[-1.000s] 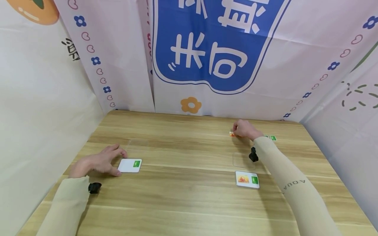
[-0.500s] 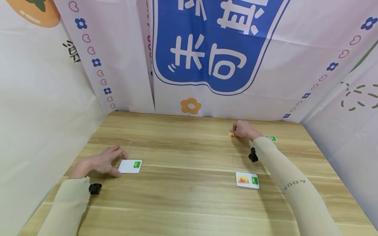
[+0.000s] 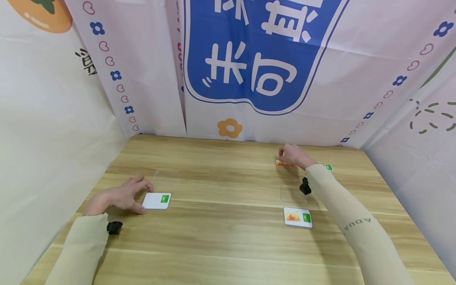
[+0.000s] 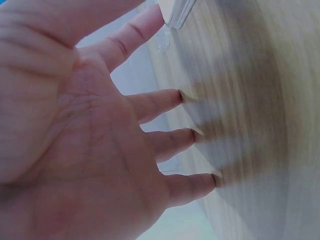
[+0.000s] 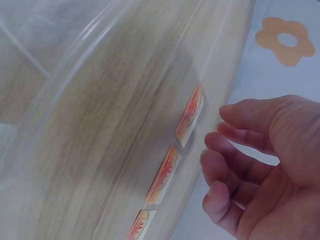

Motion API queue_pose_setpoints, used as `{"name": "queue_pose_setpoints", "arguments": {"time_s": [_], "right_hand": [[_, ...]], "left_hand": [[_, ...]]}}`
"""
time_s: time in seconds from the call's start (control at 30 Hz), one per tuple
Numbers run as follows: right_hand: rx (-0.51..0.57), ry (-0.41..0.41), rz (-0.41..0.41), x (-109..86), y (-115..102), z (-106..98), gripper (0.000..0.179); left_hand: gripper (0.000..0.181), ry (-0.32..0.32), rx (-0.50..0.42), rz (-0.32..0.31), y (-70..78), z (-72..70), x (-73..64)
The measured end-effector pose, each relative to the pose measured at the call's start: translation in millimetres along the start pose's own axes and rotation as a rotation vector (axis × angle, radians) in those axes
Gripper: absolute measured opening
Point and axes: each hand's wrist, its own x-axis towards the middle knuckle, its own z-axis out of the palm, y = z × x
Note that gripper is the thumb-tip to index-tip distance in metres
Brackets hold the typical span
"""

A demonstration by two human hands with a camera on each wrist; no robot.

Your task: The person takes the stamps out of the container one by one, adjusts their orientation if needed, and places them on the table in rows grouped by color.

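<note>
A flat white box (image 3: 152,201) with a green sticker at its right side lies on the left of the table. My left hand (image 3: 122,194) holds its left end between thumb and index finger; in the left wrist view the index fingertip meets the corner, and the other fingers (image 4: 167,142) spread onto the table. At the back right, my right hand (image 3: 294,155) is over a row of small stickers. In the right wrist view, three orange picture stickers (image 5: 162,175) show, the farthest one (image 5: 190,115) just beside the loosely bent fingers (image 5: 245,112), which hold nothing visible.
A second white box (image 3: 297,217) with an orange picture and green sticker lies front right. Clear plastic lids lie behind both boxes, one on the left (image 3: 166,177), one on the right (image 3: 290,194). A green sticker (image 3: 328,167) ends the row. Printed curtains border the table (image 3: 221,245).
My right hand has shifted slightly left along the row, so more of the orange stickers shows beneath it. The left hand and both boxes stay put.
</note>
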Motion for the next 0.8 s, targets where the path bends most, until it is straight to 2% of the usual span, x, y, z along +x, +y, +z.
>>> {"name": "queue_pose_setpoints", "arguments": {"time_s": [0.27,0.47,0.8], "right_hand": [[-0.001,-0.012,-0.004,-0.7,-11.4,0.2,0.018],[0.008,-0.01,-0.007,0.8,-20.0,1.8,0.02],[0.008,0.005,-0.07,-2.3,-45.9,8.5,0.022]], "left_hand": [[0.057,0.002,0.0,0.019,-2.8,0.8,0.9],[0.057,-0.004,0.009,0.009,-1.0,-3.2,2.3],[0.057,-0.01,0.013,-0.008,-1.5,-1.1,1.2]]}}
